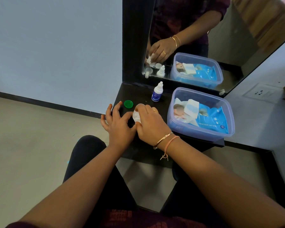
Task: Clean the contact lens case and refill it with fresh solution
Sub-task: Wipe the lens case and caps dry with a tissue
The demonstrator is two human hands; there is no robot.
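Head view looks down on my two hands, which meet over a small black desk (138, 94) set below a mirror (204, 38). My right hand (152, 124) pinches a white wipe (136, 116) between thumb and curled fingers, pressing it onto the contact lens case, which is almost wholly hidden beneath the wipe and my hands; only a pale rounded edge (140, 105) shows just above the wipe, and I cannot tell whether that is the case itself or its cap. My left hand (118, 125) lies touching the right, its fingers (111, 111) spread and lifted, the thumb reaching toward the wipe; what it holds, if anything, I cannot tell. A green cap (128, 104) lies loose on the desk just beyond my left fingers. A white solution bottle (157, 92) with a blue label stands upright farther back, near the mirror. To the right sits a clear plastic tub (227, 116) holding a blue pack of baby wipes (211, 119).
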